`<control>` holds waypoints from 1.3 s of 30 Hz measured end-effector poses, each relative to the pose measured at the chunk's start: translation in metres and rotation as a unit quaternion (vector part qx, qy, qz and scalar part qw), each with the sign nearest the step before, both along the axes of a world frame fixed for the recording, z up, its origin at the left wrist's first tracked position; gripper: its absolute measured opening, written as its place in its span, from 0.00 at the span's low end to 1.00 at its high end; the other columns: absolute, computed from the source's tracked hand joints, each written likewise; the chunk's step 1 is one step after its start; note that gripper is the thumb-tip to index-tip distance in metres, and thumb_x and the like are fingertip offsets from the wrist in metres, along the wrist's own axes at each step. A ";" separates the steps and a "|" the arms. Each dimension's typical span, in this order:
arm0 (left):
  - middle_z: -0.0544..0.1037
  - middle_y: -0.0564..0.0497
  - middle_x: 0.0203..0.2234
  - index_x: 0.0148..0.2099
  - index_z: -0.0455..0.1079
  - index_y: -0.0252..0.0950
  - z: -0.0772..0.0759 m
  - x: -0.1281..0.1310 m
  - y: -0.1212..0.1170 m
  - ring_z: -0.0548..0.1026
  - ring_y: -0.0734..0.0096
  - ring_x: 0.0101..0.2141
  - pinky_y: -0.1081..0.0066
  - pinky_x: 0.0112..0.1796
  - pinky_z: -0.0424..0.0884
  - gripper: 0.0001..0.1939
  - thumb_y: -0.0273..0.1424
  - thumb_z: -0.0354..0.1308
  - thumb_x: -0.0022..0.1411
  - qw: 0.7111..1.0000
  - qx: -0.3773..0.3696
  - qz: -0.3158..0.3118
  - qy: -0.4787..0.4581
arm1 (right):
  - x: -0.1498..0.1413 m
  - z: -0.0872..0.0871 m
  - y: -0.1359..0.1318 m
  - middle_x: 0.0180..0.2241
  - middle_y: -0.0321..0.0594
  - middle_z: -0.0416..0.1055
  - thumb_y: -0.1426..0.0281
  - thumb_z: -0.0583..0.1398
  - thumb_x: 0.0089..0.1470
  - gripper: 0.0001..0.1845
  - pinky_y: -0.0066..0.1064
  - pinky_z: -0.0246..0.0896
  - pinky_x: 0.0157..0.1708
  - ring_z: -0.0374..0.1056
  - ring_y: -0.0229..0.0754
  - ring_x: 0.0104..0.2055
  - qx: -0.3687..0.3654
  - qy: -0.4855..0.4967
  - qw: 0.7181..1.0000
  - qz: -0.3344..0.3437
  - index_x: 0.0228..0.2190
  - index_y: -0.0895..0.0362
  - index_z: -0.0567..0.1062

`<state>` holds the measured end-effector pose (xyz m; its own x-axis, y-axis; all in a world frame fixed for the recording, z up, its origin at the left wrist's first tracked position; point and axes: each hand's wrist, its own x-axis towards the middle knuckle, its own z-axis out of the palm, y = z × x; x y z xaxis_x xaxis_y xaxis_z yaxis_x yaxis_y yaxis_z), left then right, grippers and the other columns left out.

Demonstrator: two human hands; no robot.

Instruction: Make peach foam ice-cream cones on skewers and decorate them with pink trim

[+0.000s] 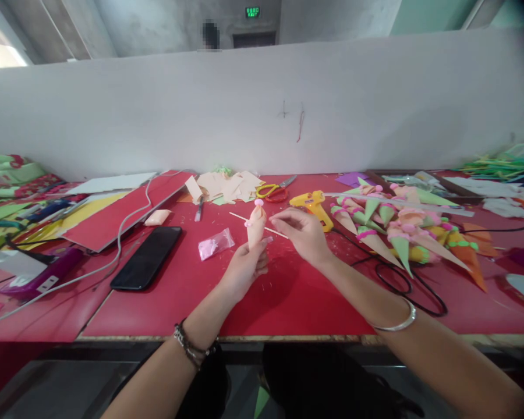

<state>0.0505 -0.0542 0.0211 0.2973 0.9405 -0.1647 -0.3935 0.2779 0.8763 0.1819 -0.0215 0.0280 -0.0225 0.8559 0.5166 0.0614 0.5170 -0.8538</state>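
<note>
My left hand (pixel 243 269) grips a small peach paper cone (pixel 255 228) by its lower end and holds it upright above the red table. A pink pom-pom sits on top of the cone, with more pink on the rim's left side. Just to the right, my right hand (pixel 304 231) has thumb and fingertips pinched together, apart from the cone; anything between them is too small to make out. A thin wooden stick (pixel 279 234) shows on both sides of the cone, passing behind it. Beyond the right hand lies a yellow hot glue gun (pixel 311 203).
A pile of finished-looking cones (pixel 402 224) and a black cable (pixel 413 285) lie at right. Left are a black phone (pixel 147 259), a bag of pink pieces (pixel 216 243) and a purple power strip (pixel 48 273). Scissors (pixel 274 191) and peach paper pieces (pixel 229 186) lie behind, before a white partition (pixel 192 116).
</note>
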 end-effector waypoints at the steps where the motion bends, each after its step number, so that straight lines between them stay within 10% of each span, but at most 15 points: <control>1: 0.47 0.63 0.14 0.23 0.53 0.35 -0.001 0.001 0.000 0.48 0.87 0.14 0.81 0.16 0.45 0.18 0.36 0.61 0.45 1.000 0.004 -0.007 0.002 | -0.001 0.001 -0.002 0.27 0.36 0.68 0.66 0.60 0.45 0.05 0.31 0.62 0.34 0.64 0.37 0.32 0.037 -0.026 0.999 -0.007 0.26 0.54 0.75; 27: 0.56 0.60 0.12 0.20 0.57 0.35 -0.018 0.001 0.003 0.52 0.83 0.14 0.78 0.17 0.48 0.13 0.34 0.55 0.51 0.977 0.142 0.024 0.156 | -0.012 -0.001 -0.005 0.37 0.38 0.58 0.65 0.60 0.45 0.06 0.37 0.55 0.48 0.59 0.41 0.44 0.096 -0.092 0.990 -0.053 0.30 0.51 0.74; 39: 0.48 0.63 0.14 0.24 0.55 0.34 -0.002 -0.004 0.004 0.48 0.87 0.14 0.82 0.15 0.45 0.16 0.34 0.61 0.46 0.998 0.027 0.040 -0.044 | 0.000 0.000 -0.002 0.33 0.37 0.61 0.68 0.58 0.47 0.07 0.33 0.58 0.41 0.61 0.39 0.38 0.140 -0.205 0.968 0.017 0.32 0.53 0.71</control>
